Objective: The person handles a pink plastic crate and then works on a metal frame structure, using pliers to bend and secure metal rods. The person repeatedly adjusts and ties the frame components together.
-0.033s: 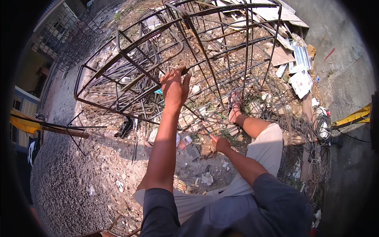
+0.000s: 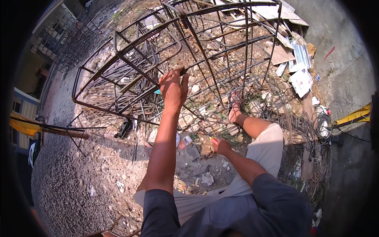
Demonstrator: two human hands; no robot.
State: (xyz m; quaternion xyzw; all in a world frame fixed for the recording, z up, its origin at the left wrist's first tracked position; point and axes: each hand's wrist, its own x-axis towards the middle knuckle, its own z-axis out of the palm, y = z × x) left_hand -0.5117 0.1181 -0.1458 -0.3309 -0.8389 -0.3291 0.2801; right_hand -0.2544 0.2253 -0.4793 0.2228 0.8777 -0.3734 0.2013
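Note:
A long cage of dark, partly rusty rebar (image 2: 207, 65) stretches across the upper middle, its bars tied into frames. My left hand (image 2: 172, 89) is closed over one of its bars, arm reaching forward, fingertips partly hidden behind the hand. Lower and to the right, my right hand (image 2: 223, 146) grips a slim tool with a red-orange handle (image 2: 214, 140). The tool's dark front end points up and left toward the cage's lower bars; its tip is hard to make out. My sandalled right foot (image 2: 235, 106) stands beside the cage's near side.
Loose rods (image 2: 118, 94) lie heaped beneath the cage's left part. Broken boards (image 2: 282, 55) and tangled wire (image 2: 316, 154) line the right, against a concrete wall (image 2: 339, 63). Dark gravel (image 2: 59, 181) spreads at lower left. A wooden pole (image 2: 65, 132) juts in from the left.
The cage's left end has shifted slightly left. My right hand has turned a little, with the tool still in it. My left hand keeps its hold on the bar.

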